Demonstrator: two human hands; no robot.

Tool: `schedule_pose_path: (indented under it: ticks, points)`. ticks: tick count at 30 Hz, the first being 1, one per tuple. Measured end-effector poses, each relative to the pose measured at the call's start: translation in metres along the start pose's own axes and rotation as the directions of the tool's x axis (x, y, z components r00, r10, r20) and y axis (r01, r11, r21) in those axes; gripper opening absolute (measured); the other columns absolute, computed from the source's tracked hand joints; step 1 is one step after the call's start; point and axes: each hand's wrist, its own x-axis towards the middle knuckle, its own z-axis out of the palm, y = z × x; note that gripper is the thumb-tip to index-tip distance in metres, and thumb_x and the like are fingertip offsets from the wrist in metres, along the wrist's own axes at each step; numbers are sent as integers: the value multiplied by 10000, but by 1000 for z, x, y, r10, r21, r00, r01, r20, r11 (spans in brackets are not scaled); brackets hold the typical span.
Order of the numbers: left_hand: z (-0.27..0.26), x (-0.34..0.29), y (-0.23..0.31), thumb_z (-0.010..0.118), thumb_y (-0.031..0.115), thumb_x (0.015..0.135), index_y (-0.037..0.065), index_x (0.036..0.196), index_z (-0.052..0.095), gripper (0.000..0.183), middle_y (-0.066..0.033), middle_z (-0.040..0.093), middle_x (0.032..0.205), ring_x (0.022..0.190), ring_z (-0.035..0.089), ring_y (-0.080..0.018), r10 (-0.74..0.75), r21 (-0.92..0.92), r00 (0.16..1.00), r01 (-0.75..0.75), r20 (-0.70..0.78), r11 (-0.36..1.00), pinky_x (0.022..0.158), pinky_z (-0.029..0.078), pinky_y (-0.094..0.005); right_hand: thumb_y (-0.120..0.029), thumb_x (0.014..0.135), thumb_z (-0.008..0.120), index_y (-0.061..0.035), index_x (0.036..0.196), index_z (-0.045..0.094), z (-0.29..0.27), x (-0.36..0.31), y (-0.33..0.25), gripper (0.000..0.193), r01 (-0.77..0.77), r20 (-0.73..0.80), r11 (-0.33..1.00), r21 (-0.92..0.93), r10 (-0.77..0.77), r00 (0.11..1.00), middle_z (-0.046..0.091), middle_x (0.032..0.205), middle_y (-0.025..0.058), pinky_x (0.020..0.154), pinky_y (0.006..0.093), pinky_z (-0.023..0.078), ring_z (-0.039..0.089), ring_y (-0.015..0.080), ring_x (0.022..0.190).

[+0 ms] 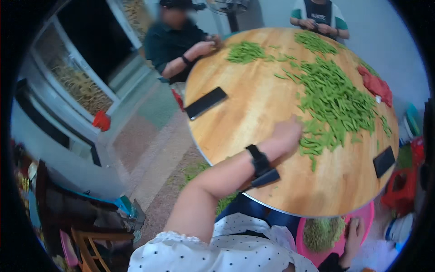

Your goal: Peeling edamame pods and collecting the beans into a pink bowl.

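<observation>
A large heap of green bean pods (333,97) spreads over the right half of a round wooden table (240,118). My left hand (288,134) reaches over the table to the heap's left edge, with a black band on its wrist. Its fingers point down at the pods and are blurred, so their grip does not show. At the lower right my right hand (356,232) is over a pink basin (369,217), fingers curled; what they hold is hidden. Inside the basin lies a mound of small pale green pieces (322,233).
Phones (206,103) (384,162) lie near the table's left and right edges. A black flat device (265,177) sits below my left wrist. Two people (179,45) (319,20) sit across with smaller pod piles (245,52). Red cloth (375,85) lies at right; a wooden chair (88,247) stands lower left.
</observation>
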Motion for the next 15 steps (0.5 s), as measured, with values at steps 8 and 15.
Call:
schedule_pose_path:
  ticks: [8,15]
  points:
    - [-30,-63,24,513,62,853,-23,935,553,125,-51,598,774,567,556,-89,-84,-903,932,362,352,230,466,420,-203,-160,879,461,-21,991,557,85,22,-95,202,62,369,994,85,-89,925,535,738,-11,531,171,367,465,41,619]
    - [-29,-101,45,572,73,831,-16,940,553,143,-41,605,712,458,531,-88,70,-842,840,531,537,91,429,401,-195,-243,926,408,-31,918,554,135,36,-106,258,4,673,980,197,-139,726,436,683,-24,533,191,317,381,49,619]
